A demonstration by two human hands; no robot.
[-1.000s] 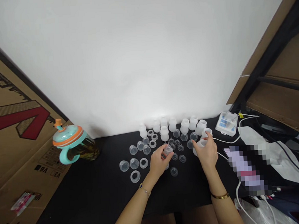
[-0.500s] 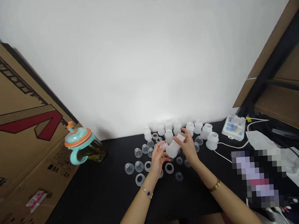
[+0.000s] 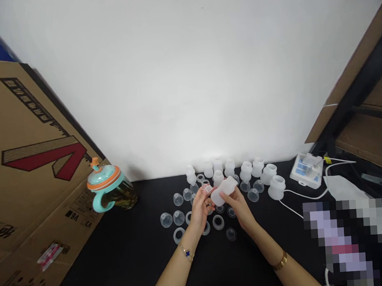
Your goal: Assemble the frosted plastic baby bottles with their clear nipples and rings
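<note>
Brought in from the right since the earlier frame: white bottle. Gripping it, tilted, above the table in right hand; pinching small clear part in left hand, just beside; cannot tell whether touching. Judged early: on black table, loose clear domes, rings, other white bottles. Carton, jug left; wall behind.

The bottles look like smooth, matt, milky plastic; the domes, clear glossy plastic. Tabletop: smooth, matt. Box: matt cardboard. Bangle: shiny metal.
</note>
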